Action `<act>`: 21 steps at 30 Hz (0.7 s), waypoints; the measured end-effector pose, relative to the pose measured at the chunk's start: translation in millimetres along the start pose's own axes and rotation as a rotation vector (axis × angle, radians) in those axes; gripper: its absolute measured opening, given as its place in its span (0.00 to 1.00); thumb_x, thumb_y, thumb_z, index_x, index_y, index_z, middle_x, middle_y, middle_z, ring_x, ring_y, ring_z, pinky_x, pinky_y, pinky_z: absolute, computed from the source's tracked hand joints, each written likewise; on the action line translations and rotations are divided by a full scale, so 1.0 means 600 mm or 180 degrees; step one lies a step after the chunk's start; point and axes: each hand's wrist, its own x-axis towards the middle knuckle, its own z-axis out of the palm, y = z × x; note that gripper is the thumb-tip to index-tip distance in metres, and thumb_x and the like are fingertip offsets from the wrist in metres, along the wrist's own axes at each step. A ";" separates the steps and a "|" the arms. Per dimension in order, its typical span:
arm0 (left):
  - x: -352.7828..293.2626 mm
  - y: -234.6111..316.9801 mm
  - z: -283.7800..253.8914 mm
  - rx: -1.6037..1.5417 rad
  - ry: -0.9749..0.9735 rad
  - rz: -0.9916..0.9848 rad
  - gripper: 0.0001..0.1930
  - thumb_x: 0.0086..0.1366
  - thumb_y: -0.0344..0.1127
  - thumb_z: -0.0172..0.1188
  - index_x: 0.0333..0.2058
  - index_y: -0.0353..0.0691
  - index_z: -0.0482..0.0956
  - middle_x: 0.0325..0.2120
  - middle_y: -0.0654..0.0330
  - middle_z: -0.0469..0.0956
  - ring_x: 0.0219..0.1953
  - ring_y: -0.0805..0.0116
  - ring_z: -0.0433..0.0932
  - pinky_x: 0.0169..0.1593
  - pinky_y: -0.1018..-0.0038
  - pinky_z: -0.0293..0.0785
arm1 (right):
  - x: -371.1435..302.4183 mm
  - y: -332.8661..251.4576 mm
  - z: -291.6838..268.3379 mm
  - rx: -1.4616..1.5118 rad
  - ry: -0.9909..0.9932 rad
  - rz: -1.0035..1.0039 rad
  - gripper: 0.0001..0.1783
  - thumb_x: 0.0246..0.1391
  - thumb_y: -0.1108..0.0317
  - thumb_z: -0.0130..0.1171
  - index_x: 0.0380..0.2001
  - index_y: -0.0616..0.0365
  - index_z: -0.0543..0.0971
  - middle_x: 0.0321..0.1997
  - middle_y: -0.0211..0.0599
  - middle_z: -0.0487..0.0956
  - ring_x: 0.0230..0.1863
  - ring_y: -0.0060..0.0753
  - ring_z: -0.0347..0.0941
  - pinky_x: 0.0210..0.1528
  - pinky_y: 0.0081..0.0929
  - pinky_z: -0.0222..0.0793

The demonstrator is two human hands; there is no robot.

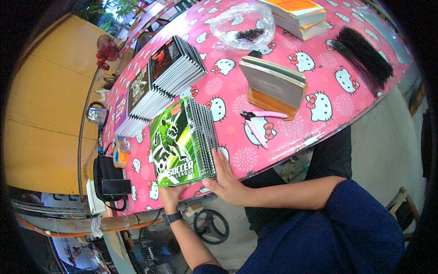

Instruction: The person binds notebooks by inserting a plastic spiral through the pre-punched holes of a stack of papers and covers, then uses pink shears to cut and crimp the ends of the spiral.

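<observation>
A stack of spiral notebooks (175, 141) with green soccer covers lies near the table's front edge, its black coils facing right. My right hand (224, 182) wraps the near right corner, fingers along the coil side and thumb at the front edge. At the near left corner, my left hand (170, 196), with a dark watch on its wrist, holds the same stack; its thumb shows at the front edge, and the other fingers are mostly hidden. To the right rest pink-handled nippers (261, 119) with open jaws, beside a wooden stand (269, 101) holding upright grey boards (271, 82).
Behind the stack stand more spiral notebooks (178, 68) in piles. Farther back are a clear plastic bag (244, 27) with black pieces, orange-topped books (299, 18) and black binding coils (362, 57). Tape rolls (120, 155) and a black pouch (109, 176) lie at left.
</observation>
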 end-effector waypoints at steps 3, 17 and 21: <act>0.001 -0.001 -0.003 -0.0246 -0.0017 -0.0712 0.24 0.37 0.20 0.69 0.38 0.30 0.74 0.33 0.59 0.78 0.33 0.71 0.75 0.41 0.74 0.72 | -0.003 -0.008 0.018 -0.0681 0.0087 -0.0237 0.50 0.56 0.43 0.42 0.61 0.75 0.34 0.63 0.75 0.28 0.67 0.68 0.22 0.66 0.52 0.25; 0.013 -0.034 0.038 -0.4216 0.1542 0.0234 0.39 0.60 0.69 0.35 0.52 0.37 0.66 0.50 0.54 0.70 0.52 0.59 0.68 0.57 0.63 0.59 | 0.019 -0.016 0.052 -0.0373 0.0159 0.0011 0.52 0.55 0.38 0.39 0.61 0.73 0.32 0.64 0.72 0.28 0.67 0.67 0.21 0.64 0.56 0.21; 0.024 0.000 0.034 -0.4161 0.2044 -0.0387 0.39 0.61 0.67 0.34 0.49 0.33 0.68 0.48 0.52 0.71 0.50 0.58 0.70 0.56 0.63 0.62 | 0.025 -0.015 0.013 -0.0531 -0.0150 -0.0157 0.53 0.54 0.37 0.39 0.61 0.73 0.31 0.65 0.69 0.27 0.67 0.66 0.20 0.63 0.60 0.21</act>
